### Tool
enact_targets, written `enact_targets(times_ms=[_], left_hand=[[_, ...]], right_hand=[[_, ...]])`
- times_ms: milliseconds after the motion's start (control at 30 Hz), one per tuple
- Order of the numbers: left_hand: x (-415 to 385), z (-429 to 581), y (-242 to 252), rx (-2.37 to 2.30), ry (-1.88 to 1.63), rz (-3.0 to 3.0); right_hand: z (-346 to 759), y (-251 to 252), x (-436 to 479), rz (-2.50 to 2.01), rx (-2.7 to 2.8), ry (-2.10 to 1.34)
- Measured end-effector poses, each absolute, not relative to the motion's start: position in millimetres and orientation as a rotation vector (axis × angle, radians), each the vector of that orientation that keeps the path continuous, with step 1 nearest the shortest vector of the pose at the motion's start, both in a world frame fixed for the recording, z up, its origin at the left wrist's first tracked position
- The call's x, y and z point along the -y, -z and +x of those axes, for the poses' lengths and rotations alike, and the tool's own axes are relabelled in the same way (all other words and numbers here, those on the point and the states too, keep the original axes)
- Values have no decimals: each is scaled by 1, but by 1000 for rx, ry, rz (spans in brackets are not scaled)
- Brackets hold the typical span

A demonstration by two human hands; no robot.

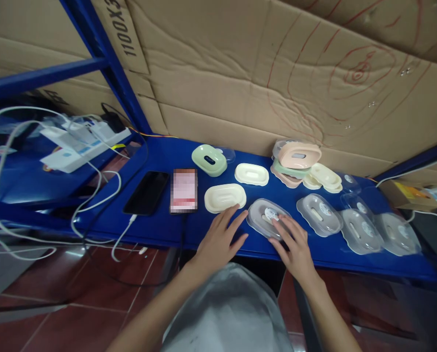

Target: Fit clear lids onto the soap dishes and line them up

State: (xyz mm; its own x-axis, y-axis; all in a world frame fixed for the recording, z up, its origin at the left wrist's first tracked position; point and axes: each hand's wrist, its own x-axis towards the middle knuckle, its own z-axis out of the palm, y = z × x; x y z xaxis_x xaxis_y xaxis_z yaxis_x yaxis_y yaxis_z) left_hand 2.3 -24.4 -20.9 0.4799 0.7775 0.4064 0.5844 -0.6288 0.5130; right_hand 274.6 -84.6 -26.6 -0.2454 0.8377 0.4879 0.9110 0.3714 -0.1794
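Note:
A pale oval soap dish under a clear plastic cover [258, 215] lies on the blue shelf in front of me. A round white sticker [270, 214] is on its top. My right hand [294, 244] grips this dish's right side, fingertips at the sticker and thumb along the near edge. To the left, my left hand [220, 239] is open, its fingers spread and holding nothing. Its fingertips are close to a cream oval tray [223, 197] and the covered dish's left end; whether they touch either cannot be told. Behind lies another cream oval piece [252, 174].
Several covered dishes with stickers [320, 214] lie to the right. Farther back are a green dish [208, 160] and a stack topped by a pink dish [301, 154]. Two phones, one black [147, 193] and one lit [184, 190], lie left, near cables and a power strip [82, 149]. Cardboard [218, 88] stands behind.

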Motion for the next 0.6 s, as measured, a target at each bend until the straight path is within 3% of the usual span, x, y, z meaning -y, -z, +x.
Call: enact_targets(times_ms=[400, 600], left_hand=[[26, 4, 20, -1136, -828, 2550], [25, -1, 23, -1492, -958, 2516]], right_hand=[[272, 25, 81, -1597, 2083, 241], [265, 0, 55, -1686, 2009, 417]])
